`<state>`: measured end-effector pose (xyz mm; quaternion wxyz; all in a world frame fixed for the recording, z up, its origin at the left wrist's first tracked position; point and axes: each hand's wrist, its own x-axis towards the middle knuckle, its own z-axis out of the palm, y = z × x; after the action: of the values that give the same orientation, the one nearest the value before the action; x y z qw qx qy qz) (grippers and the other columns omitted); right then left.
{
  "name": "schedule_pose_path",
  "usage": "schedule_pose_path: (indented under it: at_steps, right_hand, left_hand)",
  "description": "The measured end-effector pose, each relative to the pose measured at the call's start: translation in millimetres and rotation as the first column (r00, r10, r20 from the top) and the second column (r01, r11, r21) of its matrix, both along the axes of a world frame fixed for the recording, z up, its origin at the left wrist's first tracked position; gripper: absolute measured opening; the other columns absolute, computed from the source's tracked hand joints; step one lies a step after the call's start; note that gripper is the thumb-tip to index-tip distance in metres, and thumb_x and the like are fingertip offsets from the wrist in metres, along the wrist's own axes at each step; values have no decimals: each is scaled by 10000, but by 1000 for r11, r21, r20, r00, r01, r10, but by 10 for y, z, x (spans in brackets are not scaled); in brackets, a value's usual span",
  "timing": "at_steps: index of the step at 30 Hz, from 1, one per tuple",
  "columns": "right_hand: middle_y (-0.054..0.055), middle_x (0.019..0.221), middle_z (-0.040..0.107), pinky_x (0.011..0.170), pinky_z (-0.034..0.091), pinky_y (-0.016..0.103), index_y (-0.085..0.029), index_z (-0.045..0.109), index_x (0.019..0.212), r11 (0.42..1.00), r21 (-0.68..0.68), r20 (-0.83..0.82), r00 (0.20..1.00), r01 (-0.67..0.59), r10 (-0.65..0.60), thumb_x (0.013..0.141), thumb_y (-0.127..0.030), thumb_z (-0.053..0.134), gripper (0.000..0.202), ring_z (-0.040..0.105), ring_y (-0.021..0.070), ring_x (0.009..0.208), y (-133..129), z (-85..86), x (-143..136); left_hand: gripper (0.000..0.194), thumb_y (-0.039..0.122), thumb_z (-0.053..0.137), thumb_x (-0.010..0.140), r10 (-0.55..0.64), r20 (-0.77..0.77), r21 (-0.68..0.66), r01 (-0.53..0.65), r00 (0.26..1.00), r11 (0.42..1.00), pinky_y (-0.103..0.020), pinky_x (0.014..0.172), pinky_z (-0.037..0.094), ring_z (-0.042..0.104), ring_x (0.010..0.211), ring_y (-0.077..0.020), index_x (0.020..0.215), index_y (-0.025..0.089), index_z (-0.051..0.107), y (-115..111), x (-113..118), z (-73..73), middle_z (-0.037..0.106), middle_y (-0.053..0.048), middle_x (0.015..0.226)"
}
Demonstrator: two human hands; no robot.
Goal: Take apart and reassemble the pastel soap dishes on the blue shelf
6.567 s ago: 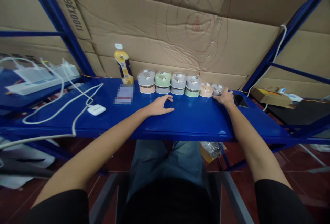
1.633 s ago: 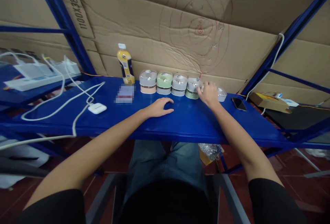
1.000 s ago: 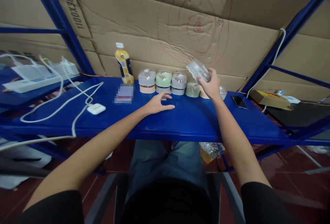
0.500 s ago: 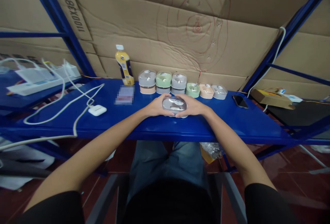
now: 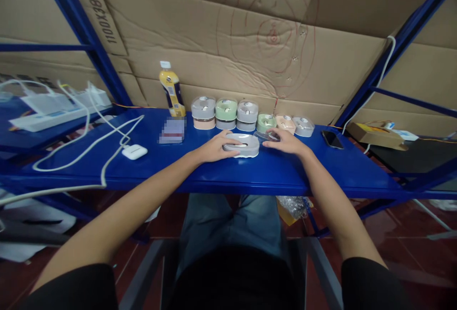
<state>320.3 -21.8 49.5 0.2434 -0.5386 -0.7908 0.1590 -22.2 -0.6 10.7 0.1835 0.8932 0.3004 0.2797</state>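
Note:
A grey oval box (image 5: 250,147) without its lid rests on the blue table (image 5: 214,175), with something small and white in its middle. My left hand (image 5: 218,148) grips the box's left side. To the right of it, my right hand (image 5: 283,142) holds a clear lid (image 5: 264,136) by its right part. Behind them stand stacked boxes, among them a green one (image 5: 226,109) and grey ones (image 5: 247,111). Beside these sit single boxes in green (image 5: 266,122), peach (image 5: 286,123) and grey (image 5: 304,127).
A yellow bottle (image 5: 172,91) stands at the back left above a blurred flat item (image 5: 173,130). A white case (image 5: 134,152) and cables lie at left. A phone (image 5: 332,139) and a cardboard box (image 5: 378,136) are at right.
The clear lid has come off the grey box and moved right in my right hand. My left hand has stayed on the box.

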Motion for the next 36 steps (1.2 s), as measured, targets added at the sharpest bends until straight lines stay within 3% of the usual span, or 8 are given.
schedule_pose_path:
  at_steps: [4,9,13,18,24,28,33,36]
  right_hand:
    - [158,1401,765,1150,568,598,-199,708,1409,1000,3,-13,999,30,-30,900,-657,792,690,737,374,1259,13,-15,92]
    - [205,1437,744,1164,568,566,-151,670,1480,998,-37,17,998,58,-57,808,-594,898,836,729,392,1316,42,-39,125]
    - [207,1429,750,1176,565,570,-149,663,1491,998,-61,73,997,18,-13,720,-500,981,905,722,414,1336,75,-80,145]
    - [205,1432,745,1170,575,591,-162,689,1465,999,-46,83,997,-6,10,702,-485,986,880,728,426,1320,120,-135,158]
    - [179,1439,747,1195,552,609,-194,684,1479,996,86,-129,992,-2,13,725,-569,943,881,708,416,1353,85,-129,90]
    - [152,1512,713,1226,517,604,-253,667,1523,967,250,-242,964,-46,108,779,-609,889,854,681,398,1394,15,-72,-44]
    - [130,1514,717,1235,502,585,-272,705,1505,923,281,-147,938,-264,313,814,-600,876,784,677,367,1393,-11,-48,-379]
    - [131,1494,723,1225,505,578,-271,717,1499,898,266,-40,927,-350,373,807,-586,887,780,675,360,1384,38,-56,-613]
  left_hand:
    - [613,750,674,945,23,9,-6,-23,1000,1000,-615,1274,437,558,1453,-433,1241,248,863,13,-16,13,669,-156,1405]
    - [692,815,646,914,135,43,-7,-135,990,991,-588,1248,472,638,1322,-394,1160,205,859,167,-231,13,647,-156,1331]
    - [796,858,611,904,263,17,11,-263,965,965,-607,1259,449,603,1363,-402,1312,198,792,299,-429,-15,654,-157,1326]
    - [881,893,590,893,301,-10,10,-301,954,954,-621,1282,412,572,1432,-434,1362,163,746,355,-500,-39,665,-199,1417]
    - [750,768,644,949,208,102,58,-214,973,975,-602,1271,433,604,1437,-397,1439,201,672,188,-330,14,675,-167,1503]
    - [879,712,759,895,123,99,41,-128,987,991,-569,1267,453,595,1475,-413,1560,175,553,35,-102,20,614,-193,1607]
    - [1055,675,871,786,115,96,-49,-110,989,993,-578,1226,500,615,1464,-447,1607,148,470,21,48,-36,612,-235,1601]
    - [1162,646,939,704,91,131,-66,-83,987,994,-596,1213,510,628,1451,-458,1626,149,436,46,66,-69,635,-246,1566]
